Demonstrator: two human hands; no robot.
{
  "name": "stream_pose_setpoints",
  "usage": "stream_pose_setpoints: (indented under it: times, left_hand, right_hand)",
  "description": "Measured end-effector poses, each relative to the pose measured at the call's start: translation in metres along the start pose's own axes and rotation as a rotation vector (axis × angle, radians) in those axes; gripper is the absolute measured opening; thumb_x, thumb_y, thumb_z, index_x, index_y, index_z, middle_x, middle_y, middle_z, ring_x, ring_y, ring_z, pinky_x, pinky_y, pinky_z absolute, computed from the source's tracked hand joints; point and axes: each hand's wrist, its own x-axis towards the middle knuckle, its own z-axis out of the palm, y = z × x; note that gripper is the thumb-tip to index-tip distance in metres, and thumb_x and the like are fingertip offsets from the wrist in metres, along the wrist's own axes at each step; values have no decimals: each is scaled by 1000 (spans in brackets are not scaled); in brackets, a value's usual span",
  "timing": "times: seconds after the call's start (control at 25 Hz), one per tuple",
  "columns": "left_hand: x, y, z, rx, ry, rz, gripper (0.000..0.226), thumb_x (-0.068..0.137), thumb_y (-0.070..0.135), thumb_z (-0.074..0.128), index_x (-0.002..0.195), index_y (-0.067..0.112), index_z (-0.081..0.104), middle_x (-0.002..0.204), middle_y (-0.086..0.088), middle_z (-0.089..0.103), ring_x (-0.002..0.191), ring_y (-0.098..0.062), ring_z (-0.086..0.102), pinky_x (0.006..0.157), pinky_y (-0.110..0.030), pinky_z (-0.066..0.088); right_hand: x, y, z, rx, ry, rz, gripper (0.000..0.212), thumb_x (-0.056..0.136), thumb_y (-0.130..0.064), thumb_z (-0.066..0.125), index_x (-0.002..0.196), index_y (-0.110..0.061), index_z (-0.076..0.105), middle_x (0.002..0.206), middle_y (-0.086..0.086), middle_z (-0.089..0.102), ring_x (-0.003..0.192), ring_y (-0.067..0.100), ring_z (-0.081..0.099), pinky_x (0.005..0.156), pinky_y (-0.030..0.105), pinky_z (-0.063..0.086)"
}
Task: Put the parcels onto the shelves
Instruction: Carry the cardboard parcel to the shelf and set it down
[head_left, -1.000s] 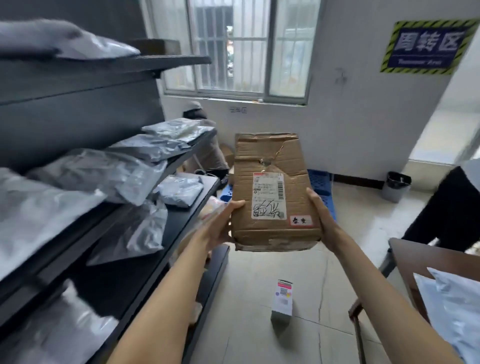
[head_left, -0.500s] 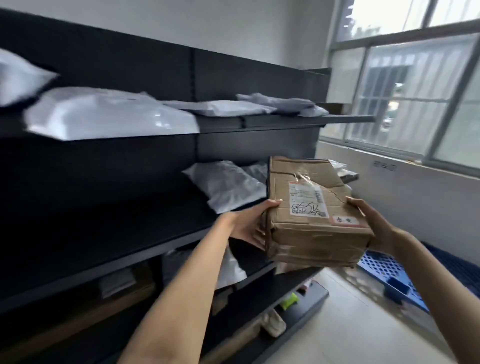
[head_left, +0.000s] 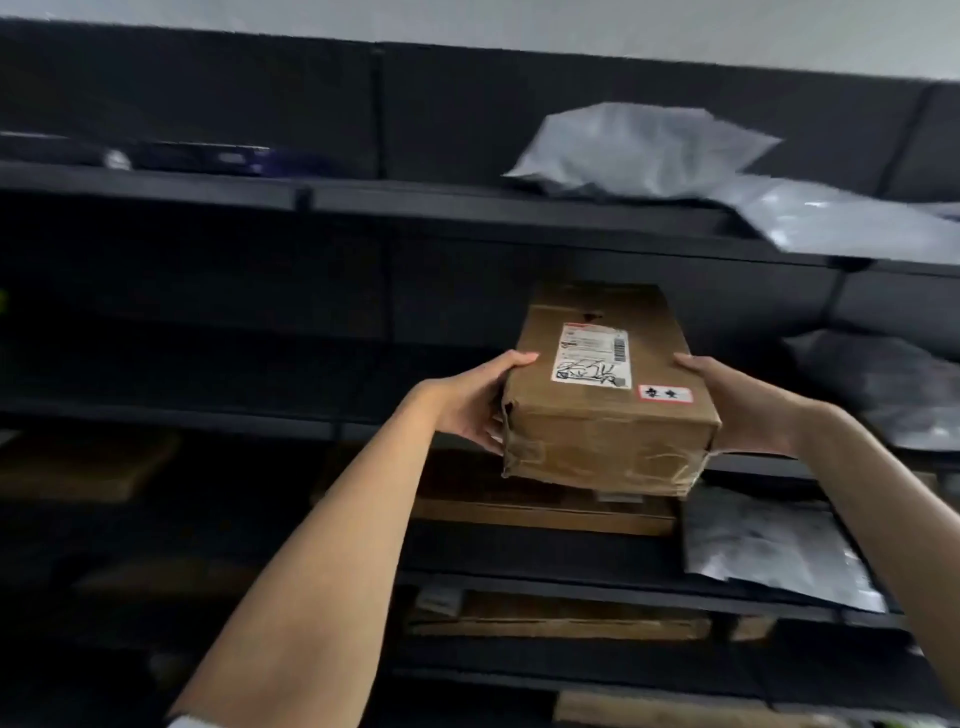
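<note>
A worn brown cardboard box (head_left: 597, 415) with a white shipping label and a small red-edged sticker on top is held level between both hands. My left hand (head_left: 467, 400) grips its left side and my right hand (head_left: 743, 405) grips its right side. The box hangs in front of the dark metal shelving, with its far end at the front edge of the middle shelf (head_left: 208, 410). Whether it touches the shelf is unclear.
Grey plastic mailers (head_left: 675, 156) lie on the upper shelf at the right. Another grey mailer (head_left: 883, 379) sits on the middle shelf right of the box. Flat cardboard boxes (head_left: 545, 514) and a silver mailer (head_left: 769, 551) fill the lower shelves.
The view has swung left from the window to face the shelves. Both hands have carried the box up to the middle shelf level.
</note>
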Motion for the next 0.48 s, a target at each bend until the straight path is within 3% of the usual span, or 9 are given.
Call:
stream_pose_setpoints:
  times: [0.12, 0.28, 0.48]
  left_hand:
    - [-73, -33, -103, -95, 198, 16, 75, 81, 69, 48, 141, 27, 38, 139, -17, 50, 121, -37, 53, 106, -52, 42]
    - [-150, -55, -215, -132, 431, 20, 74, 80, 70, 48, 138, 25, 42, 132, -17, 55, 117, -35, 56, 103, -51, 45]
    - [-220, -70, -334, -122, 656, -4, 67, 83, 68, 45, 131, 22, 48, 118, -15, 59, 109, -32, 58, 100, -50, 45]
  right_hand:
    - [62, -25, 128, -10, -109, 3, 60, 84, -59, 52, 125, -16, 55, 122, 13, 66, 114, 31, 59, 100, 47, 44]
    - [116, -63, 277, 29, -193, -41, 46, 96, -51, 34, 106, -14, 60, 94, 11, 71, 87, 23, 65, 77, 35, 50]
    - [191, -95, 418, 20, -332, -141, 49, 100, -45, 29, 123, -11, 56, 108, 11, 67, 94, 22, 63, 84, 33, 49]
